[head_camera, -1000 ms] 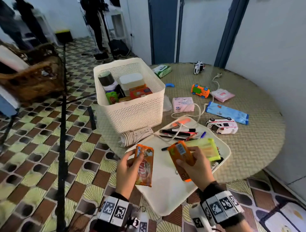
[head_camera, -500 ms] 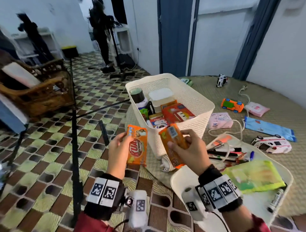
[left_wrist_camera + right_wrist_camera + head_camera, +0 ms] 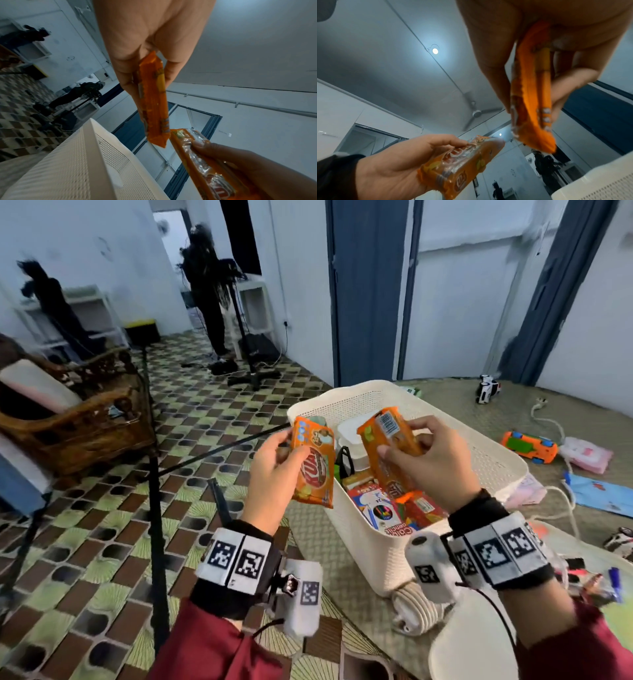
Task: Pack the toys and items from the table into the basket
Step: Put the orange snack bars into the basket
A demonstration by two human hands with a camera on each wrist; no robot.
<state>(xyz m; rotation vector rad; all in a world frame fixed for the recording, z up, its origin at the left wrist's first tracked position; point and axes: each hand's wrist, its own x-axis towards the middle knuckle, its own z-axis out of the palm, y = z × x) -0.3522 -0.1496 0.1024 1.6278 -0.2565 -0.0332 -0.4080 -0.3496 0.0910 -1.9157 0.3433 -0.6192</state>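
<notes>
Each hand carries one orange snack pack. The left hand (image 3: 274, 470) grips its pack (image 3: 313, 462) by the long edges, fingers (image 3: 169, 73) on one side and thumb on the other, so the printed face turns toward the person. It sits just outside the near-left wall of the basket (image 3: 493, 460), not yet over the opening.

The right hand (image 3: 431, 463) holds the second pack (image 3: 390, 450) the same way, curled round its middle, barcode side up. This one is tilted with its lower end pointing down into the basket, above the boxes and crayon pack (image 3: 380, 508) already stacked inside. That tilt probably lines it up to slide end-first into the narrow gap left between the contents and the wall.

Gripping by the edges, not the flat faces, looks like a way to avoid crushing what is inside the soft wrappers; the wrist views show the wrapper (image 3: 532, 94) bulging slightly between thumb and fingers (image 3: 570, 83).

Taking both at once saves a trip. The right pack seems set to go in first, the left after it.

Plenty remains on the surface (image 3: 445, 398): an orange toy car (image 3: 529, 446), a white car (image 3: 487, 384), a pink pouch (image 3: 587, 453), a blue packet (image 3: 603, 491) and a white cable (image 3: 548, 419). The task is well short of done.
</notes>
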